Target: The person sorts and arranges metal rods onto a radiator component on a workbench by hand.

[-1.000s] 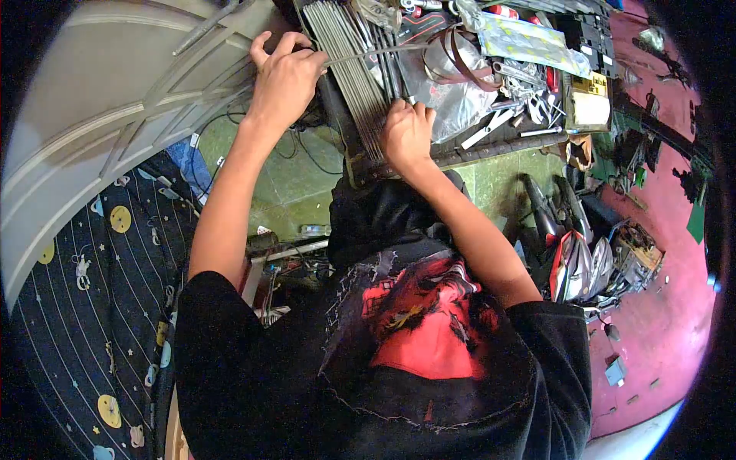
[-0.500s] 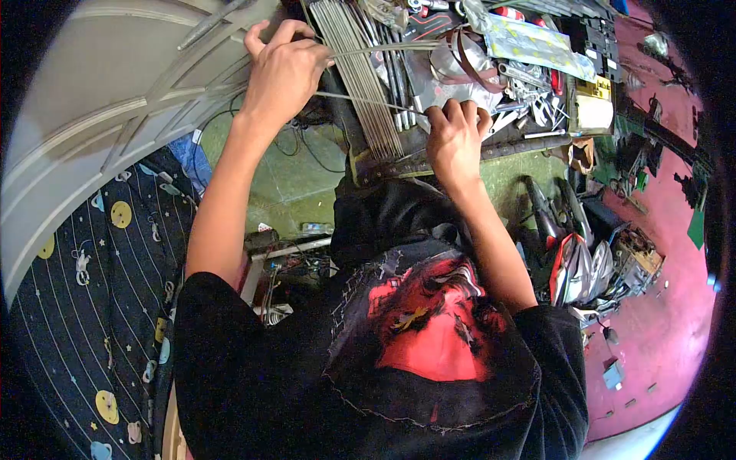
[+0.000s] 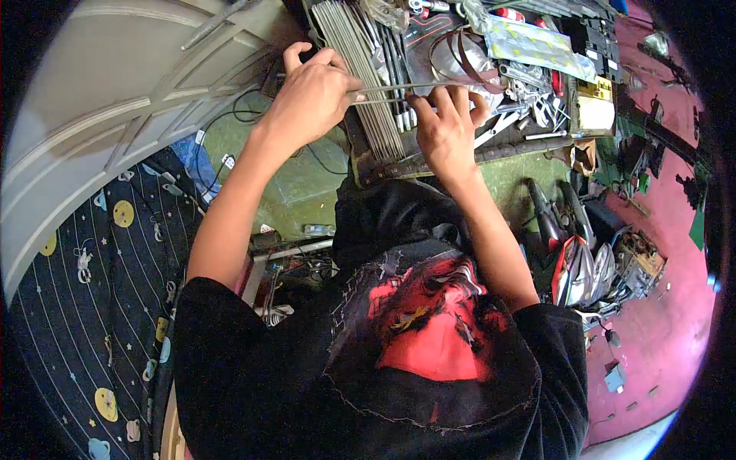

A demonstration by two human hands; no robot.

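A person in a black T-shirt (image 3: 253,368) with a red print was seen from above, both bare arms stretched forward over a dark tray (image 3: 491,151) crowded with tools. The left hand (image 3: 310,92) had its thumb and forefinger pinched together on a few thin grey rods (image 3: 387,90), which reached across toward the right. The right hand (image 3: 447,126) was just beside their other end, fingers bent and fingertips at the lower rod; whether they were closed on it could not be told. The rods lay crosswise above a bundle of similar rods (image 3: 381,130) at the left side of the tray.

Next to the bundle were slim dark bars (image 3: 400,77), then a brown strap (image 3: 481,74) looped over clear plastic, a patterned packet (image 3: 537,52) and a heap of metal tools (image 3: 537,96). A pale panelled door (image 3: 92,92) stood at left, above a dark cloth (image 3: 69,307) printed with planets. Green floor (image 3: 295,180) showed below the tray.
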